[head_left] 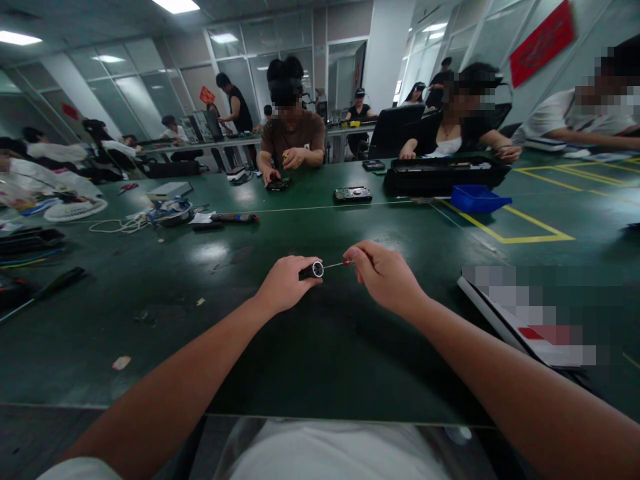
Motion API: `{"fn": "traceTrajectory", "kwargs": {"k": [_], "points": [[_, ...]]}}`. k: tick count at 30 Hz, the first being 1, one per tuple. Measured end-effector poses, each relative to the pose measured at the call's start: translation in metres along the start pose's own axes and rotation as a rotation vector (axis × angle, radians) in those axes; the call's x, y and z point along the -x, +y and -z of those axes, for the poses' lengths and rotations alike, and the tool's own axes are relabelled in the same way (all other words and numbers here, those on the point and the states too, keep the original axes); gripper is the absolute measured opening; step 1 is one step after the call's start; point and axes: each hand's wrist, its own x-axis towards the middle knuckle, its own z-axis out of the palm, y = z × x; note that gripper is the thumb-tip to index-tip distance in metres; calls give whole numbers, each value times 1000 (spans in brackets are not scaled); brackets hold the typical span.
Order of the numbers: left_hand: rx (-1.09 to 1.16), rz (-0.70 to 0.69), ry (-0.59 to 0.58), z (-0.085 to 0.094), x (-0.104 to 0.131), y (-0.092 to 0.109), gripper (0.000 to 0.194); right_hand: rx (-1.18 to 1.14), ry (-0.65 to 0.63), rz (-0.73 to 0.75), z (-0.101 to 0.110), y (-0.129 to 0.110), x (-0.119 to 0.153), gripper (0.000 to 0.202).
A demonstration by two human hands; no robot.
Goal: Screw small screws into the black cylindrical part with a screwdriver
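In the head view, my left hand (286, 283) is closed around a short black cylinder (317, 269) with a silvery ring at its end, which faces right. My right hand (383, 270) pinches a small screwdriver (334, 265) by its red, partly hidden handle. The screwdriver's thin metal shaft points left, and its tip meets the cylinder's ringed end. I cannot tell how far the tip goes in. Both hands are over the green tabletop (320, 353), near its front edge.
Ahead lies an opened device (353, 194). A blue bin (480, 199) stands beside a long black case (447, 175). At left are a pen-like tool (235, 218) and tangled cables (170, 210). To the right lies a pale flat item (525, 327), partly pixelated. People sit across the table.
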Motion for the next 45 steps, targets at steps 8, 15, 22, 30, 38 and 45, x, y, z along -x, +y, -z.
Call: {"fn": "traceTrajectory", "kwargs": {"k": [8,15,22,30,38,45], "points": [[6,2,-6,2,0,1,25,-74,-25,27,-1,4,0,27],[-5,-25,-4,1,0,3,30,-85,17,-39,-1,5,-2,31],[34,26,33,2,-1,2,29,-485,95,-124,-12,11,-4,22],[-33,-117,47,4,-3,-2,34,-1003,199,-478,-17,24,-14,21],[-31,-64,29,3,-3,-3,35,-774,206,-270,-22,16,-8,25],[-34,-64,38,1,-2,-3,37,-644,184,-185,-20,16,-6,23]]}}
